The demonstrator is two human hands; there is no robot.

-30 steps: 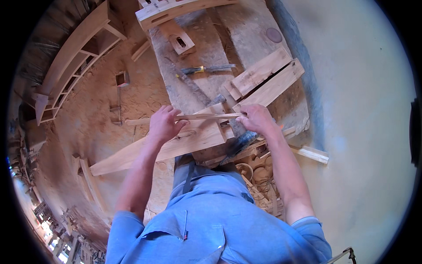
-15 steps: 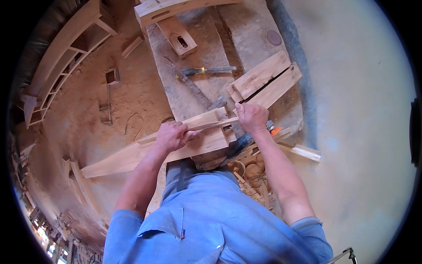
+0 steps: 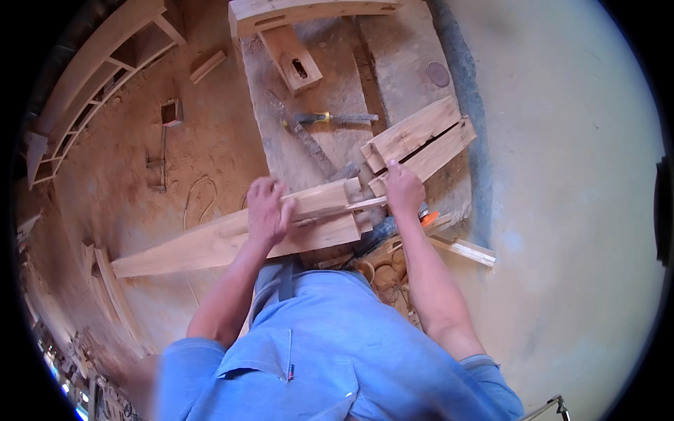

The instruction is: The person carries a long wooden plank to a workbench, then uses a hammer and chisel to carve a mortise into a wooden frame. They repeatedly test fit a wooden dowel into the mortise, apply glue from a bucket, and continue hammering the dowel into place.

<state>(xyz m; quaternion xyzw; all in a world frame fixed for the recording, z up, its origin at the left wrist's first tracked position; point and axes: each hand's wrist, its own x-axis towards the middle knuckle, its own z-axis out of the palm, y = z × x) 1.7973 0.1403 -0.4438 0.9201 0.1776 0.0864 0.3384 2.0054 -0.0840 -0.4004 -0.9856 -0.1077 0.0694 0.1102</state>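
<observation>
1. The right hand [image 3: 405,188] is closed around one end of a thin wooden strip [image 3: 365,204], which sits beside the right-hand ends of two long boards [image 3: 326,233].
2. The left hand [image 3: 267,214] lies over the long boards with its fingers partly curled; whether it grips anything cannot be told.
3. Beyond the hands, a hammer [image 3: 312,149] and a hand tool with a yellow-and-dark handle [image 3: 314,118] lie on the worktop [image 3: 407,63].
4. Two short boards [image 3: 411,132] rest side by side near the right hand, a dark gap between them.
5. Farther off lies a slotted wooden block [image 3: 282,50].
</observation>
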